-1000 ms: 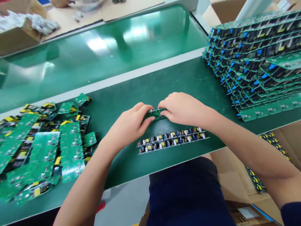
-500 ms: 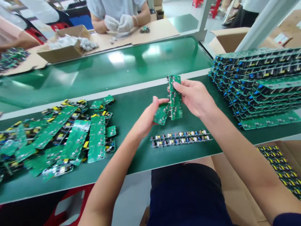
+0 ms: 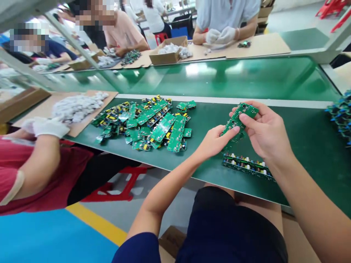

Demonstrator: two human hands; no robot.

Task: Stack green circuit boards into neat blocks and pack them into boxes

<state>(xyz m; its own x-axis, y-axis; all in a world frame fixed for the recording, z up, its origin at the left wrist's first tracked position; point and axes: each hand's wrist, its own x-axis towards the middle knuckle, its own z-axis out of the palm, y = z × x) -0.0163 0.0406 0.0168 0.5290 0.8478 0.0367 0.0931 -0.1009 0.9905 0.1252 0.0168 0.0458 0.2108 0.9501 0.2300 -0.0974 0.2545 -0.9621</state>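
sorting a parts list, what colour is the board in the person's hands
Green, showing best in the head view.

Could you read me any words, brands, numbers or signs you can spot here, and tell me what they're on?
There are none that I can read.
Held board: any print is too small to read.
Loose pile and edge-on boards: too small or blurred.
Cardboard box: no readable label on the side in view.
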